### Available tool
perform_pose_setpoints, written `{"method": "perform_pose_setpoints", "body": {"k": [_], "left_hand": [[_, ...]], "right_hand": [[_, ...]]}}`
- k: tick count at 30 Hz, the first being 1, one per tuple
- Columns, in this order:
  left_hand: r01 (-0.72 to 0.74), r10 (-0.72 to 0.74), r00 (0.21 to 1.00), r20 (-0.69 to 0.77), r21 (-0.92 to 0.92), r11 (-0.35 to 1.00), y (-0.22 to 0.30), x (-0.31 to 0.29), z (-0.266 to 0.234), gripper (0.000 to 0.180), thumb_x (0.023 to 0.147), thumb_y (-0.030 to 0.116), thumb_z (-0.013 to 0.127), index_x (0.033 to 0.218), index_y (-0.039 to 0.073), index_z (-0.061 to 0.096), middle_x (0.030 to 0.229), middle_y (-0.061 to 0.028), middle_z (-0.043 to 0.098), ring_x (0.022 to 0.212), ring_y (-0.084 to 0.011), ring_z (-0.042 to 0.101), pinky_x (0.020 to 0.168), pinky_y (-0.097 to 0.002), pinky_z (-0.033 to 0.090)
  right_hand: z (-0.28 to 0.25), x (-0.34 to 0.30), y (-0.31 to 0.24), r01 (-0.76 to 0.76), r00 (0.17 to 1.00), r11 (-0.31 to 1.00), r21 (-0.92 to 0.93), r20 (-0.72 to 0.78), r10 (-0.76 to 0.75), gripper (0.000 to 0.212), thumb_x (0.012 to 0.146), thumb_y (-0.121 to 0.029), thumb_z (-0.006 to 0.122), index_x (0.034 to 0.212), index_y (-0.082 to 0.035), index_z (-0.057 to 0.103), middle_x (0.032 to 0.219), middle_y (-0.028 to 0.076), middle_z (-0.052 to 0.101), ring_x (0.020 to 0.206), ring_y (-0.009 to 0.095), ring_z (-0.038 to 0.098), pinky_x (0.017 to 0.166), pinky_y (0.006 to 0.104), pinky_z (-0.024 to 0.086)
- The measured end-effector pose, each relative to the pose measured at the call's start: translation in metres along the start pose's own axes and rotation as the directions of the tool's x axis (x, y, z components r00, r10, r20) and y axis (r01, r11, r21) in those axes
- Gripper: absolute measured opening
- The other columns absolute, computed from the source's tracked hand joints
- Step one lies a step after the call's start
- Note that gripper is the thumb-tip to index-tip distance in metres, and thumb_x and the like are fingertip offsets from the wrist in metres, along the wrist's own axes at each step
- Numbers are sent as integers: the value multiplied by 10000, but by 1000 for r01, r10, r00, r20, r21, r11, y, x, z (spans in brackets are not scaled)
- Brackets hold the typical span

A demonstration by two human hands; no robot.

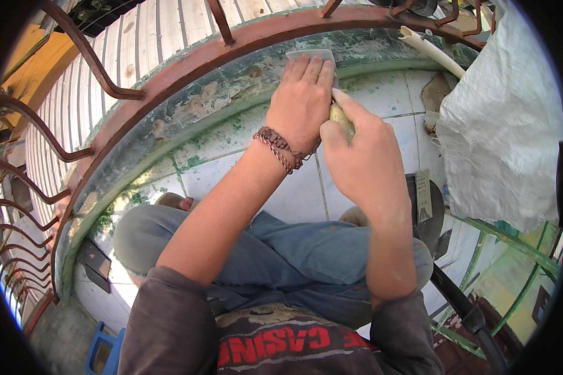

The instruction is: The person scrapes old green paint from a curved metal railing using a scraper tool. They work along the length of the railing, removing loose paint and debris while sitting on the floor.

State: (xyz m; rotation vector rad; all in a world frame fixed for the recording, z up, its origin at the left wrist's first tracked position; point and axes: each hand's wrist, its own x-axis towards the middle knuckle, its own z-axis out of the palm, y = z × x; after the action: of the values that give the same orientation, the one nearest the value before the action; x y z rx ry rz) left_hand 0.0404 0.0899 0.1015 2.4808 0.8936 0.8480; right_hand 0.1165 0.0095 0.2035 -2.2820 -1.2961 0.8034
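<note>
My right hand (pixel 366 153) is wrapped round the yellowish handle of a putty knife (pixel 311 54), its index finger stretched along the tool. On the flat, pale blade lies my left hand (pixel 300 103), its fingers straight and pointing away from me. The blade's far edge meets the low curved wall (pixel 238 78), where green-grey paint is patchy and worn down to bare spots. Most of the blade is hidden under my left fingers. Bracelets circle my left wrist.
A rusty-red metal railing (pixel 181 59) curves along the wall's top. Green flakes dot the white floor tiles (pixel 225 178). At the right are a white woven sack (pixel 497 137), a pale pipe (pixel 436 52) and a green metal frame (pixel 513 240). Dark flat pieces (pixel 95 265) lie at left.
</note>
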Motion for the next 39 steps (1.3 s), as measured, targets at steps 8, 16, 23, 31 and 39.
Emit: {"method": "perform_pose_setpoints", "body": {"k": [8,16,23,31,39], "left_hand": [[16,-18,999,43,53,998,-1,0,-2,435,832,104,571,1229,-71,548,1264,-251,577,1242,-395,506,1091,-456,382],[60,-65,994,93,57,997,9,-14,-7,457,842,145,588,1255,-40,525,1312,-226,556,1281,-395,467,1082,-439,397],[39,-39,999,29,25,999,5,-14,-8,472,833,131,599,1272,-34,539,1299,-226,572,1259,-407,495,1071,-443,410],[79,-79,997,23,-16,997,11,-12,-11,489,850,144,599,1295,-39,508,1334,-235,539,1274,-430,467,1074,-458,403],[71,-71,997,-4,-17,997,7,-15,-4,468,837,92,557,1266,-91,518,1309,-271,538,1262,-410,474,1109,-479,351]], "right_hand": [[-6,-4,2,20,1000,999,39,12,-20,485,819,-164,519,1240,64,593,862,299,654,785,410,655,772,437,510],[-2,-8,-3,64,998,996,-56,7,-64,486,816,-168,521,1238,61,596,838,310,645,801,439,658,772,459,511],[-1,-13,-8,67,998,996,-62,-8,-67,479,818,-170,520,1231,57,605,804,309,635,748,414,669,738,459,514],[-10,-13,-9,50,999,998,-43,23,-49,493,801,-192,525,1230,32,620,725,283,643,740,445,662,748,511,527],[-7,-16,-7,84,996,995,-58,1,-84,504,791,-191,534,1224,53,612,687,277,632,704,440,658,728,509,525]]}}
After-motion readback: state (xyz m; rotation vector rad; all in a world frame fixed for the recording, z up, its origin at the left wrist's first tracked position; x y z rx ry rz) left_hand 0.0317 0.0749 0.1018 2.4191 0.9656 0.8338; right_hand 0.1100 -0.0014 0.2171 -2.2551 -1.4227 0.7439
